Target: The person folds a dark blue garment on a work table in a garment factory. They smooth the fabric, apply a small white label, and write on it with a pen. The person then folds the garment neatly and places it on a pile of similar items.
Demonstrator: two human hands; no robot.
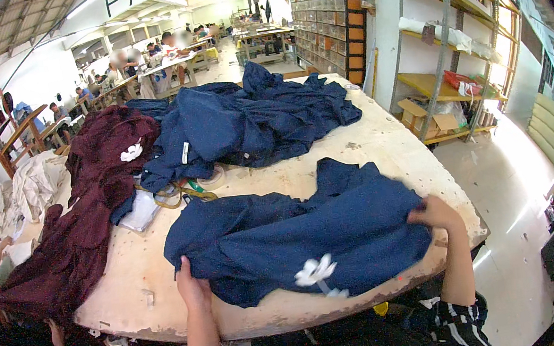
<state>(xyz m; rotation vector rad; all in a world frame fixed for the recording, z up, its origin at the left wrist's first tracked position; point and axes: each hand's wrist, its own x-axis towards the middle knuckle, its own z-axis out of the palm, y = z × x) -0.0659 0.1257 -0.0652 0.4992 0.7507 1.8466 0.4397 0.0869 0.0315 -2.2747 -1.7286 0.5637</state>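
Note:
A navy garment (278, 236) lies loosely bunched on the worn pale worktable (131, 290), with a white cluster of small tags or trimmings (314, 269) on its front part. My left hand (194, 289) holds the garment at its left edge, thumb upward. My right hand (436, 215) grips its right end with curled fingers. Farther back lies a heap of more navy cloth (228, 123). Maroon cloth (63, 250) runs along the table's left side. A pale packet (137, 216) and some tangled tapes or tools lie between the piles.
Cream cloth (27, 188) is piled at far left. Metal shelves (436, 78) with boxes and rolls stand right, beside an aisle (490, 194) and a padded cream object (547, 127). A wall of small drawers (320, 20) rises behind. Several people work at tables in the back.

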